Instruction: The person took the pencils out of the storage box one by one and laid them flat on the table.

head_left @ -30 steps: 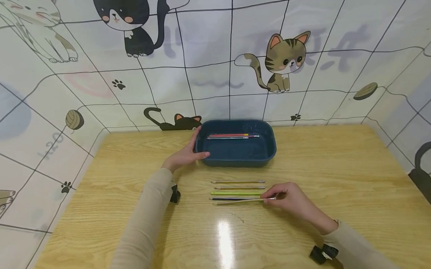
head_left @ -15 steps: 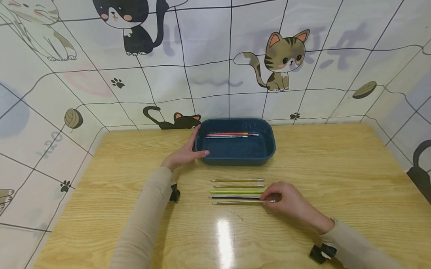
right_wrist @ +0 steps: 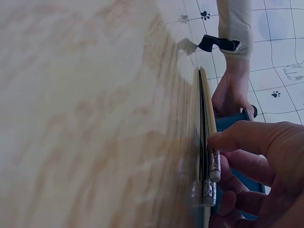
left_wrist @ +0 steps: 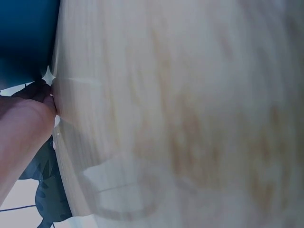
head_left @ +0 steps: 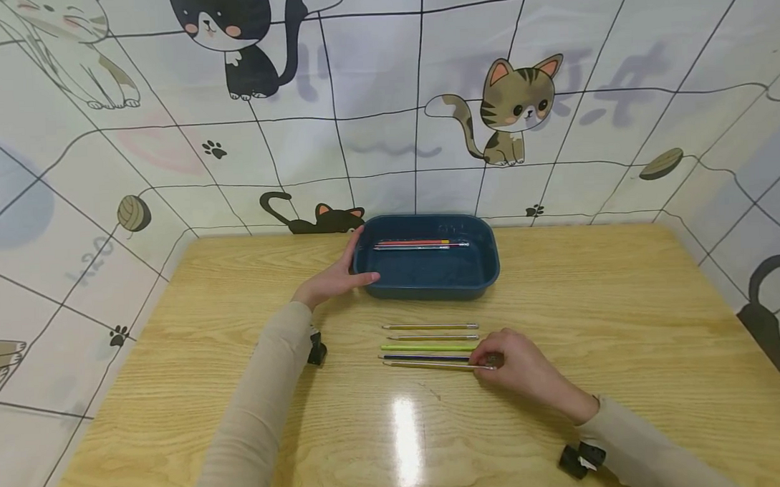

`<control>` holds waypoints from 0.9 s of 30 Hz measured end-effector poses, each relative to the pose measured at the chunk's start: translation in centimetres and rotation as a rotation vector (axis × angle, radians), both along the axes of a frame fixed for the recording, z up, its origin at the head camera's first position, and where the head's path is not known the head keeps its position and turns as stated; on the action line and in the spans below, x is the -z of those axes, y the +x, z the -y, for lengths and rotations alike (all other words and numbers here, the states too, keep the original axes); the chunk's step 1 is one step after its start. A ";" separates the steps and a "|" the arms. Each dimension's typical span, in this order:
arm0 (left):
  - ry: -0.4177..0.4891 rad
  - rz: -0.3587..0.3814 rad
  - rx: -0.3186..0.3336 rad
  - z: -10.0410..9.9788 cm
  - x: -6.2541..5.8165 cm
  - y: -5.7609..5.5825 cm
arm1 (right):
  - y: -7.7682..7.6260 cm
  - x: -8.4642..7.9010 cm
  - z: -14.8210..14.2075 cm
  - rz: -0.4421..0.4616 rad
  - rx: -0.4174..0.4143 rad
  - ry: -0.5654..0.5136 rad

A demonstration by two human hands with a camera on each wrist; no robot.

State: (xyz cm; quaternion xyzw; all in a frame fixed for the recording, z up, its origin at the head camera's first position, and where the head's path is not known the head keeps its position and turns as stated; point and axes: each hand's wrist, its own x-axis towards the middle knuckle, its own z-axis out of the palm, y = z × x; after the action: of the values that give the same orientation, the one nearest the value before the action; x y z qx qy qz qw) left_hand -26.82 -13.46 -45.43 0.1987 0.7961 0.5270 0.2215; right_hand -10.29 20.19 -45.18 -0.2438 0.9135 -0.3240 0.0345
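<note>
My right hand (head_left: 515, 364) pinches a yellowish pencil (head_left: 426, 365) near its eraser end, between thumb and fingertips. In the right wrist view that pencil (right_wrist: 209, 102) lies alongside a dark pencil (right_wrist: 204, 142), close over the table. The dark blue pencil (head_left: 416, 357), a lime green pencil (head_left: 426, 347) and two yellowish pencils (head_left: 430, 327) lie roughly parallel beyond it, erasers toward the right. My left hand (head_left: 332, 281) holds the left end of a dark blue basin (head_left: 430, 294), thumb over the front rim and fingers along the outer side.
Inside the basin a red pencil (head_left: 412, 242) and a silvery pencil (head_left: 416, 247) lie near the back wall. The wooden table (head_left: 592, 301) meets a cat-printed backdrop (head_left: 374, 151) right behind the basin. Black wrist devices (head_left: 316, 348) sit at both sleeves.
The held pencil has swung: its eraser end has come slightly nearer the person, its tip closer to the dark pencil. My right hand has shifted slightly left. The left hand and basin stay put.
</note>
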 end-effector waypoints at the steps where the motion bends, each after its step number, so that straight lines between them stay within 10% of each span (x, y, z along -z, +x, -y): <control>1: 0.004 -0.002 0.002 0.0 0.0 0.0 | 0.0 0.0 0.0 -0.002 0.000 0.005; 27: -0.005 0.018 -0.001 0.1 0.0 -0.1 | 0.0 0.0 0.5 -0.022 0.001 0.024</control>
State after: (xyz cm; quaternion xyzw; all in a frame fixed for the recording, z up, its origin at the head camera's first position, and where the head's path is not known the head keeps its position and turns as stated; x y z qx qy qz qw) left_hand -26.90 -13.52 -45.43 0.1931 0.7954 0.5269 0.2289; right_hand -10.28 19.66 -45.16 -0.2463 0.9177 -0.3104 0.0272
